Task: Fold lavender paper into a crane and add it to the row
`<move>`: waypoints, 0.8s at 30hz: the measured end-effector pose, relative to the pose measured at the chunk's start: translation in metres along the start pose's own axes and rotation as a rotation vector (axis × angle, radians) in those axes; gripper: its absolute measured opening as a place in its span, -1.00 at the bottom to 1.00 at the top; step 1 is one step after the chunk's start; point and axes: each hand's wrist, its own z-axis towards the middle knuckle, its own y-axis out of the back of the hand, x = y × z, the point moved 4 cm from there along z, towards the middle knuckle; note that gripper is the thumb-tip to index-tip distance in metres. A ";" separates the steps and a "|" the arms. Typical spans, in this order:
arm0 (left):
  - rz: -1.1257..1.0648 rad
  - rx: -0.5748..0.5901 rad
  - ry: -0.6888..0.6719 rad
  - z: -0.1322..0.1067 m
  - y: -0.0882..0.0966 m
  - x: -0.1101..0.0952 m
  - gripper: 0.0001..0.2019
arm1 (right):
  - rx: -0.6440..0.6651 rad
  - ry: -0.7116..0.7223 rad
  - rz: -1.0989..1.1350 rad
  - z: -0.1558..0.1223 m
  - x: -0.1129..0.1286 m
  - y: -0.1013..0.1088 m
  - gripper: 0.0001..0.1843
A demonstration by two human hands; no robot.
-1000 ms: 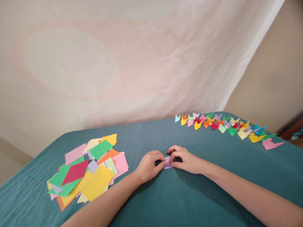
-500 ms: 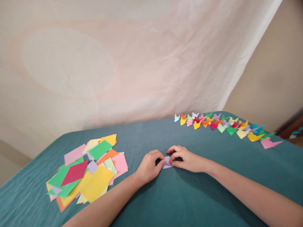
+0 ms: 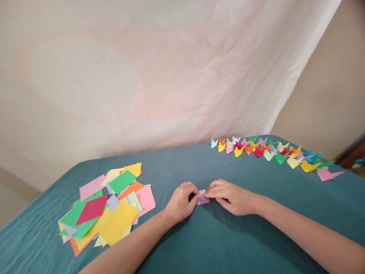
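Note:
A small folded piece of lilac origami paper (image 3: 203, 201) lies on the teal cloth between my two hands. My left hand (image 3: 183, 201) has its thumb and index finger pinched together on the paper's left edge. From the other side, my right hand (image 3: 230, 196) reaches in with fingers stretched out, and a fingertip touches the paper's right part. Its thumb sits apart from the paper, lower down. The fingers partly cover the folds.
To the left lies a loose pile of coloured paper sheets (image 3: 118, 224). Rows of small folded paper birds (image 3: 293, 162) stand at the back right of the cloth-covered table (image 3: 182, 243). A pale curtain (image 3: 176, 76) hangs behind the table.
My right hand has changed from curved, spread fingers to straighter fingers laid closer together, with the thumb moved off the paper. My left hand keeps its pinch. The view has shifted slightly.

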 end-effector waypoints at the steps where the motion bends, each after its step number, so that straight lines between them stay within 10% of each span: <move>1: 0.000 -0.001 -0.003 0.000 0.000 0.000 -0.88 | 0.011 0.008 -0.019 -0.001 0.002 0.000 -0.41; 24: 0.018 -0.024 -0.002 -0.001 0.000 0.000 -0.89 | 0.077 0.001 -0.271 -0.022 0.000 -0.023 -0.40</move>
